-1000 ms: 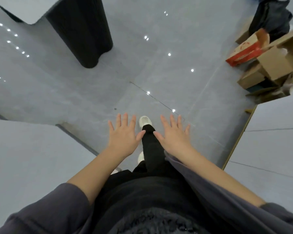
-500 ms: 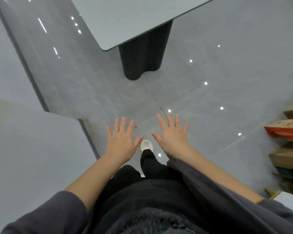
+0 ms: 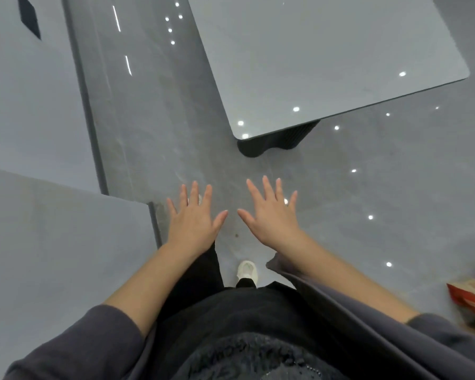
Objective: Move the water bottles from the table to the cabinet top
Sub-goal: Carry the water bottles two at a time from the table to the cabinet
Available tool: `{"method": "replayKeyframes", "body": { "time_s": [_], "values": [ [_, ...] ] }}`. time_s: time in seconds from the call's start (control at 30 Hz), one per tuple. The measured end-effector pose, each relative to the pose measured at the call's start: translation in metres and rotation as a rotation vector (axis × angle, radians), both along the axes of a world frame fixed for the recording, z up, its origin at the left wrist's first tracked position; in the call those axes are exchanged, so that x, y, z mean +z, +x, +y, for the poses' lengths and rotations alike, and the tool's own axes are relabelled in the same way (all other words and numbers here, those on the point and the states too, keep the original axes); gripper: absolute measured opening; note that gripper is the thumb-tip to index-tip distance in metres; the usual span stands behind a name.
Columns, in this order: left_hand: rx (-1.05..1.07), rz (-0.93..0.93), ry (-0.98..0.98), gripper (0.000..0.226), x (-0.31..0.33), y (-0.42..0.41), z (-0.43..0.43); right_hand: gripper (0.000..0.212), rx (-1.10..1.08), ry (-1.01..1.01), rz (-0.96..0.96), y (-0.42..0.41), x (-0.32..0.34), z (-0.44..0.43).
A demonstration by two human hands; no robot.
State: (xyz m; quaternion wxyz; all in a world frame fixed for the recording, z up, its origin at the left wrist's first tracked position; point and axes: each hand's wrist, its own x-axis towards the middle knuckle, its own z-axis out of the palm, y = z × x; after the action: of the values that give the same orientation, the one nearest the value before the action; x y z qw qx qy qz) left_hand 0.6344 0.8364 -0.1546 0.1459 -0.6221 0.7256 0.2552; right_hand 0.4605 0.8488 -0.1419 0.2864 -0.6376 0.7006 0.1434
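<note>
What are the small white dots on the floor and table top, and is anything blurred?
Head view: likely ceiling lights mirrored in the glossy floor and table top, plus two glare streaks upper left; the left hand and right hand are sharp, the red carton at the right edge is soft.

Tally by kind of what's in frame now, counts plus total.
Bare hands: 2 (left hand, right hand, fingers straight)
Grey rounded-corner table on black ribbed base: 1
White shoe: 1
Red-and-tan cardboard box: 1
Water bottles: 0
Total: 5
</note>
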Motion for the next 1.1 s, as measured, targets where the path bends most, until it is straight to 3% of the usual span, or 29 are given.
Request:
{"method": "replayKeyframes", "body": {
  "time_s": [0.37, 0.83, 1.1],
  "values": [
    [-0.193, -0.124, 0.125, 0.073, -0.005, 0.059, -0.197, 0.073, -0.105, 0.048, -0.019, 0.075, 0.004, -0.158],
    [-0.113, -0.168, 0.138, 0.072, -0.005, 0.103, -0.348, 0.072, -0.029, 0.031, -0.069, 0.119, -0.01, -0.333],
    [-0.138, -0.144, 0.141, 0.072, 0.001, 0.109, -0.489, 0.072, -0.047, 0.011, -0.114, 0.123, -0.015, -0.472]
  ]
}}
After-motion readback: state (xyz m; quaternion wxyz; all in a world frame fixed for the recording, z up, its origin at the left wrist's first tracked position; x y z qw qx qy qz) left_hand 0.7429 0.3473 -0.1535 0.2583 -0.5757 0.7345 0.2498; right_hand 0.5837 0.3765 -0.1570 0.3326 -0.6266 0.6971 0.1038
